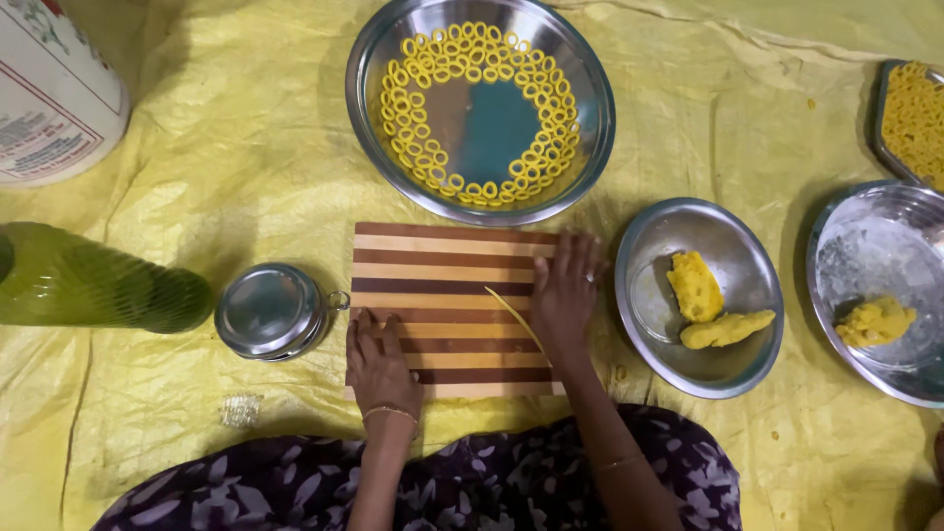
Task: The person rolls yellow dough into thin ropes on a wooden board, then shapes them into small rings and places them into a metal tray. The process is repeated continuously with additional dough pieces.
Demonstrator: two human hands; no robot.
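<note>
Right hand [565, 290] lies flat, fingers spread, on a thin dough strand [516, 317] atop the striped cutting board [442, 258]; left hand [379, 364] rests open. Rings [433, 74] line most of the steel plate [366, 59]; dough lumps [708, 305] wait unrolled in a bowl [639, 246].

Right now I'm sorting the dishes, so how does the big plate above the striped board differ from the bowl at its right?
The big steel plate holds small yellow dough rings set around its edge, its middle bare; the steel bowl holds two yellow dough lumps. The plate is wider and looks shallower than the bowl. The plate lies beyond the board; the bowl lies beside the right hand. Both are round, shiny steel.
</note>
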